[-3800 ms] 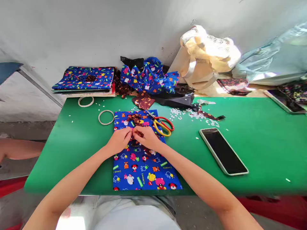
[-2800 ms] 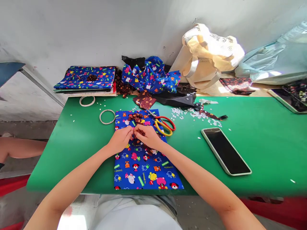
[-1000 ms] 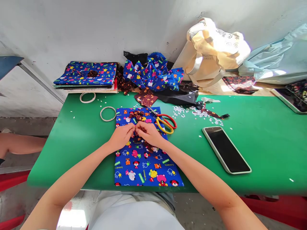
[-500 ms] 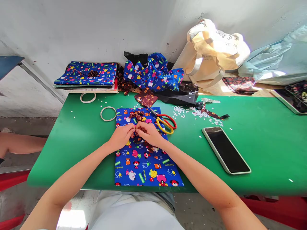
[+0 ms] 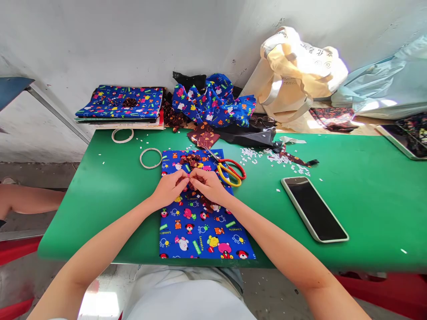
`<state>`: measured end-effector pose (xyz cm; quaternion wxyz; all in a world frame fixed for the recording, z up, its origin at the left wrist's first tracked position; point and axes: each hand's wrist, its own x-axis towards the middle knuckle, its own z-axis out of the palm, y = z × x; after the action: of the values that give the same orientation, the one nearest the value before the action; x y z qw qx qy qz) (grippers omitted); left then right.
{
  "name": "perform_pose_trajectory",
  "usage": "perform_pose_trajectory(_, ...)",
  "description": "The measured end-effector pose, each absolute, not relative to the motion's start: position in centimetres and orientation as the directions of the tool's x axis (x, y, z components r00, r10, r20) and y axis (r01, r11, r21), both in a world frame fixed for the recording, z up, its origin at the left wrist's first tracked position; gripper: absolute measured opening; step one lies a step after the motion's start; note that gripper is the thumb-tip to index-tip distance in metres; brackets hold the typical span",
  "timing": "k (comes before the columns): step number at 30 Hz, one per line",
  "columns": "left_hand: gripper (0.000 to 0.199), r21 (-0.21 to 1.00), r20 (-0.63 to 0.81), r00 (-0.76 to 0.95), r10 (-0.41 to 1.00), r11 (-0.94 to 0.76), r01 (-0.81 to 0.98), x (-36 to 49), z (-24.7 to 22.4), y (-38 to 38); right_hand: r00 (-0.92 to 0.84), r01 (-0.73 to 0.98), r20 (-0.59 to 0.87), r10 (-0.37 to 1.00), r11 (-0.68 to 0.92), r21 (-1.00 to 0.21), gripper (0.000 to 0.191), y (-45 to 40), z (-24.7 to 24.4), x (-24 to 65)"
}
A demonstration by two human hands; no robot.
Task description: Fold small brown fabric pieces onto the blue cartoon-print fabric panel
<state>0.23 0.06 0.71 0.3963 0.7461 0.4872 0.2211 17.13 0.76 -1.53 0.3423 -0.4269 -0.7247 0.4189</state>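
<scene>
Blue cartoon-print fabric lies flat before me, its near edge at the table's front. Over its upper half, my left hand and my right hand meet with fingertips pinched together. Whatever they pinch is too small and too covered to make out. Small dark-brown patterned fabric scraps lie on the blue fabric just beyond my fingers, and more brown cloth shows partly beneath my right hand. Scissors with red and yellow handles rest beside my right hand, blades pointing away over the fabric's edge.
On the green table lie two tape rolls, white paper bits and a phone. Folded fabric, crumpled blue fabric and a cream cloth bag line the wall. Another person's leg is at far left.
My fingertips have shifted slightly and the left hand's fingers look a little straighter. Both hands stay pinched together over the same spot; the things on the table have not moved.
</scene>
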Motion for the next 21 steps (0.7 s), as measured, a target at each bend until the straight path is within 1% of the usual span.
perform_pose_trajectory(6,0.015,0.855,-0.068,0.399,0.915,-0.152,0.495,0.23,0.67,-0.04,-0.364,0.340,0.138,0.921,0.269,-0.901,0.014,0.77,-1.47,17.12)
perform_pose_trajectory(15,0.016,0.852,-0.068,0.405,0.912,-0.158,0.499,0.25,0.76,-0.02,-0.417,0.302,0.140,0.898,0.282,-0.911,0.016,0.65,-1.32,17.26)
perform_pose_trajectory(21,0.015,0.864,-0.084,0.406,0.910,-0.136,0.485,0.28,0.84,-0.03,-0.389,0.361,0.162,0.907,0.312,-0.879,0.016,0.75,-1.58,17.20)
